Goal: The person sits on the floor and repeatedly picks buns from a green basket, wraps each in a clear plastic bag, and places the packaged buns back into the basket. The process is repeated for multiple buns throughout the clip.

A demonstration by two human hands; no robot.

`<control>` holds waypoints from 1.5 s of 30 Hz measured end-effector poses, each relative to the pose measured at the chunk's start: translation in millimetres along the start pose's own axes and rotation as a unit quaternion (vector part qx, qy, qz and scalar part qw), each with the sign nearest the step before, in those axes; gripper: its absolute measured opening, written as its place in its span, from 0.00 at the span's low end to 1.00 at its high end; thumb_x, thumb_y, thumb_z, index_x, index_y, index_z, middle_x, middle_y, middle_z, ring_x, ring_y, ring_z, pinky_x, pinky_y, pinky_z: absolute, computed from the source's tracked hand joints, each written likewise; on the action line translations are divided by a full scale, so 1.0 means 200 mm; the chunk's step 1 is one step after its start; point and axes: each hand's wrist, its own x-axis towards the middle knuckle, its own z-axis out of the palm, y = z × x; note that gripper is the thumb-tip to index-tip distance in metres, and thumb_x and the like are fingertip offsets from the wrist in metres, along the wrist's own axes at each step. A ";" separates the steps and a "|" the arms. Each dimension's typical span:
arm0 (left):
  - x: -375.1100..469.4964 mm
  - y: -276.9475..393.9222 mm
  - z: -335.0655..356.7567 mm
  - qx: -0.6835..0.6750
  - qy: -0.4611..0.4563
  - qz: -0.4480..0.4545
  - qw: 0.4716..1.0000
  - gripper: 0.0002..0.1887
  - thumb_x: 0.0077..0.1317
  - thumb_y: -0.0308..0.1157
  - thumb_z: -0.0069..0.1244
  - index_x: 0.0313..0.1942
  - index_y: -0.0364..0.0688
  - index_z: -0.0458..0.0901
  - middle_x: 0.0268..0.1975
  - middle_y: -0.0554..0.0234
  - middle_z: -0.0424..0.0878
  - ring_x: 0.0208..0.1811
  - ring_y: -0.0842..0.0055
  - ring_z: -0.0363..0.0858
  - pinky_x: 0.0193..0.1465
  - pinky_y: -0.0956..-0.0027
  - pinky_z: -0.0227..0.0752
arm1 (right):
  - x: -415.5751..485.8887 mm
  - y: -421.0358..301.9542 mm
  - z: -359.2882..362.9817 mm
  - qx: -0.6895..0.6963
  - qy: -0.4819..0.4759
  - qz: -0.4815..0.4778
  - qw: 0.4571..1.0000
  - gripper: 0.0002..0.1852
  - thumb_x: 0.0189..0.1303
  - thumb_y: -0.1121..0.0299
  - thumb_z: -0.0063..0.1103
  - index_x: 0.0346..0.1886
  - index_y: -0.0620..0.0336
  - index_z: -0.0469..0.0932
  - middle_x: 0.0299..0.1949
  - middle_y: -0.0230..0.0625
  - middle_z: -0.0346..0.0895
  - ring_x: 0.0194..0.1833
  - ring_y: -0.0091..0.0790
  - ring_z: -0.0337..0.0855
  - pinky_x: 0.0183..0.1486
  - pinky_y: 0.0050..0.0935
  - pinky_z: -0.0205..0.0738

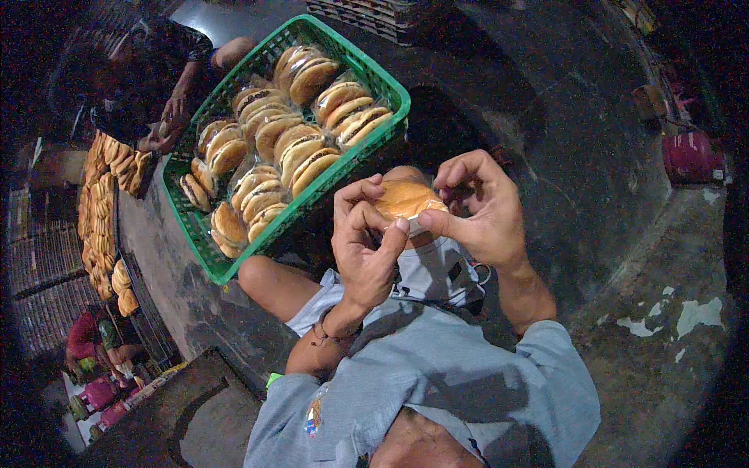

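Note:
Between my two hands, above my lap, is a round golden bread bun [408, 196] in clear plastic wrap. My left hand [368, 240] pinches its near left side with thumb and fingers. My right hand [483, 213] grips the near right edge of the wrap between thumb and fingers. Just beyond, to the left, stands a green plastic basket [304, 217], tilted in view. It holds several clear-wrapped packs of filled round buns [313, 169] in rows.
A co-worker's hands [164, 131] are at the basket's left side, beside a long row of unwrapped buns [99, 216]. Another person [88, 339] crouches at lower left. Stacked trays [374, 17] stand at the top. A dark red container [692, 157] is far right.

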 end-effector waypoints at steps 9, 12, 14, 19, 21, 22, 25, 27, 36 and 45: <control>0.15 -0.12 0.00 -0.032 -0.059 -0.011 0.998 0.32 0.70 0.57 0.46 0.51 0.31 0.80 0.47 0.51 0.85 0.48 0.70 0.83 0.57 0.67 0.73 | 0.12 0.07 0.07 0.078 -0.013 -0.008 0.997 0.18 0.54 0.77 0.73 0.44 0.58 0.72 0.37 0.27 0.76 0.38 0.20 0.78 0.44 0.26 0.78; 0.20 -0.11 -0.04 -0.042 -0.033 -0.055 0.997 0.25 0.71 0.48 0.46 0.41 0.29 0.83 0.41 0.54 0.86 0.42 0.73 0.83 0.50 0.69 0.76 | 0.17 0.00 0.10 0.124 -0.029 0.029 0.991 0.17 0.57 0.77 0.70 0.45 0.60 0.72 0.40 0.30 0.75 0.39 0.21 0.77 0.41 0.25 0.78; 0.25 -0.09 -0.07 -0.094 -0.020 -0.138 0.986 0.22 0.71 0.43 0.44 0.39 0.29 0.82 0.39 0.56 0.85 0.40 0.74 0.82 0.48 0.69 0.76 | 0.21 -0.01 0.08 0.211 -0.038 0.045 0.976 0.15 0.59 0.77 0.67 0.47 0.63 0.72 0.44 0.35 0.74 0.41 0.25 0.77 0.36 0.24 0.78; 0.26 -0.17 -0.14 -0.292 0.062 -0.332 0.895 0.17 0.70 0.40 0.42 0.41 0.34 0.79 0.39 0.60 0.83 0.38 0.73 0.81 0.48 0.66 0.78 | 0.30 0.15 -0.17 0.207 0.011 0.033 0.978 0.14 0.64 0.74 0.63 0.51 0.64 0.73 0.44 0.38 0.77 0.36 0.26 0.79 0.31 0.25 0.78; 0.23 -0.20 -0.19 -0.378 0.069 -0.383 0.840 0.17 0.70 0.41 0.41 0.43 0.36 0.80 0.39 0.57 0.83 0.41 0.69 0.84 0.49 0.61 0.81 | 0.36 0.41 -0.39 0.094 0.087 0.116 0.985 0.15 0.64 0.71 0.65 0.51 0.63 0.76 0.40 0.35 0.79 0.35 0.24 0.79 0.31 0.22 0.75; 0.22 -0.21 -0.20 -0.380 0.072 -0.406 0.828 0.18 0.70 0.42 0.41 0.44 0.36 0.80 0.39 0.56 0.84 0.40 0.67 0.84 0.47 0.60 0.82 | 0.36 0.58 -0.53 0.038 0.120 0.154 0.980 0.13 0.63 0.70 0.66 0.49 0.62 0.78 0.38 0.33 0.81 0.34 0.23 0.79 0.31 0.22 0.74; 0.16 -0.29 -0.30 -0.374 0.087 -0.424 0.820 0.20 0.70 0.43 0.41 0.45 0.34 0.81 0.36 0.53 0.85 0.35 0.64 0.85 0.41 0.58 0.84 | 0.32 1.11 -0.88 -0.179 0.180 0.249 0.934 0.08 0.61 0.69 0.65 0.42 0.61 0.85 0.36 0.29 0.85 0.33 0.20 0.78 0.33 0.22 0.71; 0.14 -0.32 -0.37 -0.389 0.084 -0.441 0.804 0.21 0.71 0.43 0.39 0.46 0.33 0.80 0.35 0.51 0.85 0.35 0.62 0.85 0.40 0.56 0.84 | 0.23 1.52 -1.09 -0.264 0.173 0.272 0.909 0.10 0.59 0.69 0.64 0.41 0.65 0.86 0.36 0.32 0.86 0.34 0.23 0.79 0.35 0.28 0.73; 0.08 -0.29 -0.51 -0.405 0.120 -0.416 0.805 0.22 0.73 0.44 0.36 0.48 0.33 0.78 0.39 0.46 0.86 0.37 0.59 0.86 0.43 0.55 0.83 | 0.25 2.09 -1.26 -0.531 -0.083 0.415 0.734 0.24 0.43 0.54 0.72 0.39 0.64 0.86 0.44 0.51 0.85 0.43 0.50 0.87 0.53 0.44 0.80; 0.14 -0.32 -0.49 -0.348 0.091 -0.424 0.831 0.23 0.73 0.45 0.37 0.50 0.33 0.77 0.38 0.47 0.85 0.38 0.59 0.86 0.44 0.56 0.83 | 0.07 1.69 -1.22 -0.260 0.072 0.370 0.889 0.12 0.57 0.63 0.70 0.29 0.64 0.86 0.27 0.35 0.85 0.29 0.32 0.82 0.39 0.29 0.73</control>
